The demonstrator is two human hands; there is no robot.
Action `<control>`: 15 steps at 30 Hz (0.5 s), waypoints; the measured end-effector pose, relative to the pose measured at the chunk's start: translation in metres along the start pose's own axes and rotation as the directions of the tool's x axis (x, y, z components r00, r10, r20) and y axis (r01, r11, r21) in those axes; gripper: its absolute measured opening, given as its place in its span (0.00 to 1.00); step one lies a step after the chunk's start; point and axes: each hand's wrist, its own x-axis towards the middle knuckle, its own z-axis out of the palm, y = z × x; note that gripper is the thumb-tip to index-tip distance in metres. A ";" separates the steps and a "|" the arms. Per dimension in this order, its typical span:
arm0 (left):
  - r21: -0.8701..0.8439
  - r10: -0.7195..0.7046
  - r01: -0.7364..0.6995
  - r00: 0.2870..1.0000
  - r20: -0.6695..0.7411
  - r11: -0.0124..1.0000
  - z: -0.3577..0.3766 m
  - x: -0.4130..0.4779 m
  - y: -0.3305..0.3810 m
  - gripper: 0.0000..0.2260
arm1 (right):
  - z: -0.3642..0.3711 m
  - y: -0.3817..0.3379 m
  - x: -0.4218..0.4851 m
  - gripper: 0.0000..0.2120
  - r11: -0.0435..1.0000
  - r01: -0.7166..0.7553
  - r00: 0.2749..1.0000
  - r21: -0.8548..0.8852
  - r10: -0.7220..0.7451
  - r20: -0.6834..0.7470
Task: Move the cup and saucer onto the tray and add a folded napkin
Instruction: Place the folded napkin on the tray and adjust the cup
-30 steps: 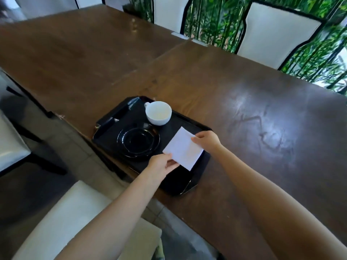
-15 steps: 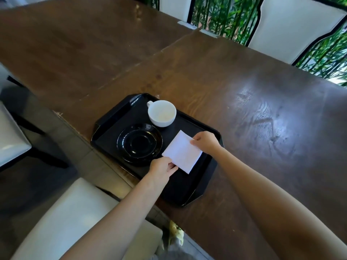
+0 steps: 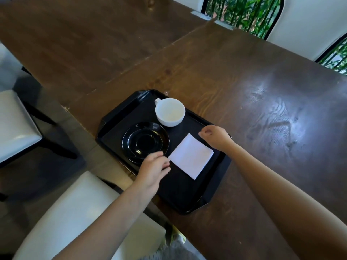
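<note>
A black tray (image 3: 180, 196) rests at the near edge of the brown wooden table. On it stand a white cup (image 3: 170, 112) at the far side and, apart from the cup, a black saucer (image 3: 144, 142) to its near left. A folded white napkin (image 3: 191, 155) lies flat on the tray to the right of the saucer. My left hand (image 3: 153, 168) hovers at the napkin's left corner, over the saucer's near rim, fingers loosely curled and holding nothing. My right hand (image 3: 216, 136) is just beyond the napkin's far right edge, fingers curled, off the paper.
The wooden table (image 3: 262, 102) stretches far and right; a second table joins it at the far left. White cushioned chairs stand below me (image 3: 78, 212), at the left (image 3: 15, 121) and across the table (image 3: 308, 25). Green plants show behind them.
Both hands have let go of the napkin, which now lies flat on the tray. My hands have drawn slightly away from its corners. The camera has tilted closer over the tray.
</note>
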 end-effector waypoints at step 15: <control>0.801 0.401 -0.326 0.908 0.118 0.502 0.019 0.123 0.100 0.27 | 0.011 -0.051 0.040 0.36 0.933 0.096 0.982 0.346 -0.145 0.119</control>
